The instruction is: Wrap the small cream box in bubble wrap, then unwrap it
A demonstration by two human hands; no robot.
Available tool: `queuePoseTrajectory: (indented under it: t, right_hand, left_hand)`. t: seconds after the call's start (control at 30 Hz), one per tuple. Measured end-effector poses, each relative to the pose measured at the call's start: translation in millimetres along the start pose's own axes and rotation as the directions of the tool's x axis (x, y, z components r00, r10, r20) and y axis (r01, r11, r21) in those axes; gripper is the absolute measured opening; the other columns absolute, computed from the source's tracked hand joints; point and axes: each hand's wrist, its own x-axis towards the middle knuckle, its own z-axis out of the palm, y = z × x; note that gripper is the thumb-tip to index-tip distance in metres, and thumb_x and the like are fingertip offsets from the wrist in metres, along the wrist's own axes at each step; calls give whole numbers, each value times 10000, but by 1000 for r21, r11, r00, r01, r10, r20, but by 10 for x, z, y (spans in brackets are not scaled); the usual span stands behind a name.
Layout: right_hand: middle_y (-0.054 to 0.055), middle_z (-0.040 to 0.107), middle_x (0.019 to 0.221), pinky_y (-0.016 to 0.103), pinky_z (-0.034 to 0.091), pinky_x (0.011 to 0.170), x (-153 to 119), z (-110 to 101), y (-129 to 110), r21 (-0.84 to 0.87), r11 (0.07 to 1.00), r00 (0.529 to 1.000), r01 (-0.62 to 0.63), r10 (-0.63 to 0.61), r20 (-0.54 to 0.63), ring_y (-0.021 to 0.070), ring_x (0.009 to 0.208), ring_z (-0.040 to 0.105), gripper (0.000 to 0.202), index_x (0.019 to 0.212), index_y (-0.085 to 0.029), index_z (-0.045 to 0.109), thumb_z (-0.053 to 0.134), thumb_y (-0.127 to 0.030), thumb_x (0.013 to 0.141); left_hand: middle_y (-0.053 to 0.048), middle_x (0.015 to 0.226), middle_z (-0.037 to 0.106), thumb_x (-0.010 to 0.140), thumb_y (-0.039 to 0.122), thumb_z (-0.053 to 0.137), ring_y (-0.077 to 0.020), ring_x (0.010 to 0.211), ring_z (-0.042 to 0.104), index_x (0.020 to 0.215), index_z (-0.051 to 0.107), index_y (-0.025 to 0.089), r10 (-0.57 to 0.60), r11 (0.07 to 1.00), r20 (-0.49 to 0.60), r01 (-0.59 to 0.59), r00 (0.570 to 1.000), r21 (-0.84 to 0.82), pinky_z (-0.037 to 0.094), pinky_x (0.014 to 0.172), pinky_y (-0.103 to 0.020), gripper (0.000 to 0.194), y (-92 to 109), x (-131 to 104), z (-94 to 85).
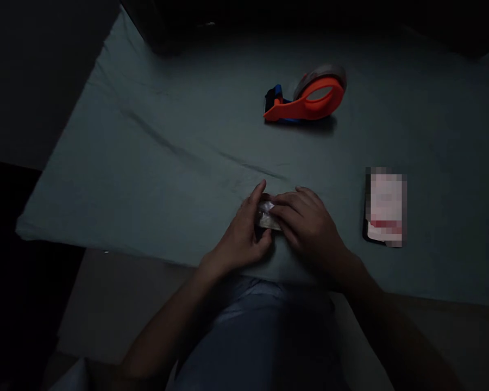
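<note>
A small, shiny, pale packet (268,220) lies on the cloth near the table's front edge, partly covered by my fingers. It looks wrapped in clear plastic or tape; what is inside cannot be made out. My left hand (244,231) grips it from the left, fingers along its far side and thumb at the near side. From the right, my right hand (307,217) holds it too, with bent fingertips pressed onto its top and right edge. Beyond both hands stands an orange tape dispenser (299,111) with a roll of tape on it, its blade end pointing left.
A greenish cloth (167,179) with creases covers the table. To the right of my right hand lies a flat, dark-edged object (386,209) with a blurred-out pale face, perhaps a phone. Dark furniture borders the table's far side. The room is dim.
</note>
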Motion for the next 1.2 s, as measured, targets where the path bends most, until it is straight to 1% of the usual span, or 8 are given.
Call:
queuePoseTrajectory:
  t: [0.1, 0.2, 0.37, 0.57, 0.73, 0.93, 1.07, 1.2]
  right_hand:
    - [58, 686, 931, 381, 490, 849, 42, -1, -1, 130, 985, 989, -117, 127, -71, 199, 877, 622, 159, 940, -203, 593, 484, -110, 872]
    - [57, 661, 916, 355, 505, 801, 91, -20, 15, 266, 907, 912, -326, 376, -166, 196, 883, 628, 112, 955, -202, 589, 517, -174, 874]
    - [58, 610, 962, 370, 510, 774, 58, -97, 37, 256, 849, 770, -463, 528, -357, 196, 867, 601, 167, 998, -221, 580, 595, -243, 833]
    - [15, 578, 824, 288, 480, 611, -74, -25, -80, 306, 813, 833, -496, 544, -94, 136, 664, 544, 200, 962, -202, 596, 659, -297, 798]
    - [16, 573, 800, 289, 486, 676, -96, 49, -160, 374, 850, 862, -371, 465, -203, 146, 756, 576, 69, 806, -211, 552, 545, -157, 849]
    - [23, 601, 877, 284, 519, 644, -480, 79, -159, 368, 726, 629, -581, 687, -363, 158, 759, 610, 272, 1051, -231, 545, 574, -151, 792]
    - [31, 622, 868, 286, 532, 589, -741, 80, -111, 233, 733, 695, -639, 680, -233, 172, 714, 631, 580, 1354, -235, 406, 538, -155, 794]
    - [124, 562, 1179, 421, 547, 832, -743, 13, -92, 136, 850, 816, -509, 527, -237, 255, 1068, 599, 608, 1372, -249, 420, 505, -122, 784]
  left_hand:
    - [-140, 1384, 448, 784, 140, 560, -263, 1285, 450, 1508, 12, 253, 14, 1000, 17, -14, 1000, 12, 362, 1100, -469, 915, 1, -4, 28]
    - [-146, 1407, 427, 800, 182, 588, -269, 1309, 424, 1507, 2, 262, 76, 997, 6, -76, 997, 33, 354, 1108, -470, 921, 19, -37, 66]
    - [-149, 1419, 387, 814, 268, 629, -278, 1305, 415, 1448, 218, 245, 3, 998, -313, 18, 950, 63, 420, 1040, -463, 756, 61, -87, 77]
    - [-63, 1045, 577, 817, 215, 635, -193, 1026, 564, 1049, 567, 195, -101, 991, -314, 123, 944, 52, 486, 904, -354, 243, 132, 16, 73]
    - [-32, 905, 588, 817, 88, 558, -165, 942, 582, 855, 573, 188, -17, 999, -342, 30, 940, 31, 486, 850, -317, 109, 208, 95, 157]
    - [-12, 849, 564, 829, 114, 537, -138, 824, 578, 898, 545, 205, -49, 996, -485, 81, 873, 45, 496, 741, -271, 114, 76, -78, 124]
    - [-37, 954, 543, 811, 99, 517, -149, 867, 567, 1108, 526, 222, -80, 981, -478, 155, 875, 119, 511, 773, -285, 322, -42, -248, 15]
    - [-110, 1349, 392, 758, 51, 471, -262, 1291, 407, 1235, 514, 246, 64, 960, -283, 18, 957, 279, 449, 1002, -446, 517, -22, -267, -94]
